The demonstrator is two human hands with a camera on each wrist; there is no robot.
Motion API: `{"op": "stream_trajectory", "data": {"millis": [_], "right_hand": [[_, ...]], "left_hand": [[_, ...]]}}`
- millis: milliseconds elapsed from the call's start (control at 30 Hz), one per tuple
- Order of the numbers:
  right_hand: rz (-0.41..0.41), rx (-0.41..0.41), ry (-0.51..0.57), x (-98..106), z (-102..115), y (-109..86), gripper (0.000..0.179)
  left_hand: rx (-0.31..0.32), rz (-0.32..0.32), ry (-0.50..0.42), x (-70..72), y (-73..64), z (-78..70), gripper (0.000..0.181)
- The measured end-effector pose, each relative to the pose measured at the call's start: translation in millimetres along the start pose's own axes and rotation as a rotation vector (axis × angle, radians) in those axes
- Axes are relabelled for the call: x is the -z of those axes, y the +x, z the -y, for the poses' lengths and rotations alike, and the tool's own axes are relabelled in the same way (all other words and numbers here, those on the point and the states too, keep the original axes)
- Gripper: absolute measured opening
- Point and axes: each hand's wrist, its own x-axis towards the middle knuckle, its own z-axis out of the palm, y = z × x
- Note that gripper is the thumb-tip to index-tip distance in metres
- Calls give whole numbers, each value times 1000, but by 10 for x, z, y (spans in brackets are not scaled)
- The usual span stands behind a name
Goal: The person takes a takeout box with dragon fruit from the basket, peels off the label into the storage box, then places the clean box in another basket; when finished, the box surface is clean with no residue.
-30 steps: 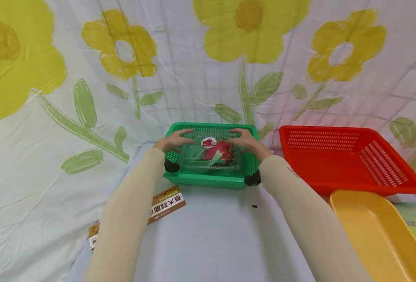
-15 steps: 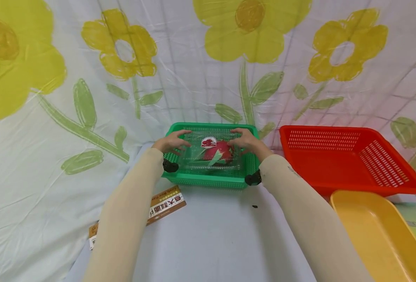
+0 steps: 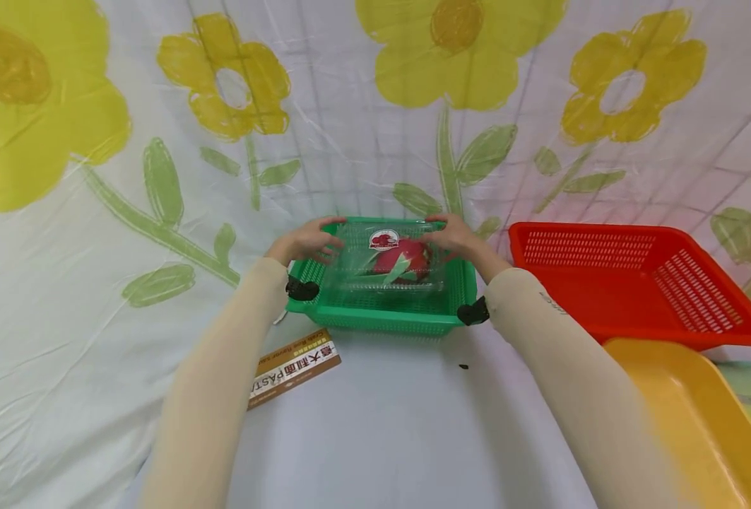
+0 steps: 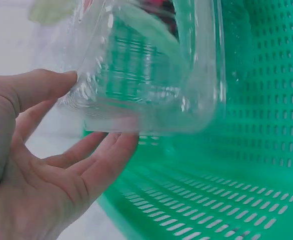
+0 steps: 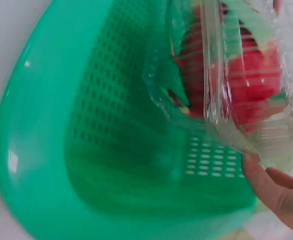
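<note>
A clear plastic clamshell box (image 3: pixel 356 272) with a round red-and-white label is held level over the green basket (image 3: pixel 381 318). Inside it lies a red dragon fruit (image 3: pixel 407 261) with green scales. My left hand (image 3: pixel 311 240) grips the box's left end; in the left wrist view the thumb presses its upper corner, and the fingers (image 4: pixel 109 165) reach under the bottom edge. At the opposite end, my right hand (image 3: pixel 460 237) holds the box with thumb and fingers, seen at the right edge of the right wrist view. A wavy clear plastic rim (image 5: pixel 156 87) shows lower, inside the basket.
A red basket (image 3: pixel 591 297) stands to the right, with a yellow tray (image 3: pixel 680 403) in front of it. A brown and white pasta packet (image 3: pixel 295 364) lies front left, partly behind the left sleeve. A flowered curtain (image 3: pixel 324 141) hangs close behind the baskets.
Both hands have raised the clamshell box a little with the dragon fruit in it. The view has shifted slightly, and more of the pasta packet's lettering shows.
</note>
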Motion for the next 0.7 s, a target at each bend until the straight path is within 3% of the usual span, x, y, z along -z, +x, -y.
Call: {"op": "stream_trajectory", "data": {"millis": [200, 433, 700], "right_hand": [[-3, -28, 34, 204, 105, -178, 62], [21, -60, 46, 400, 153, -426, 66], [100, 39, 31, 528, 112, -864, 64]], "left_hand": [[-69, -1, -19, -34, -116, -117, 67], [-105, -45, -40, -188, -277, -253, 65], [-143, -102, 3, -374, -720, -411, 64]]}}
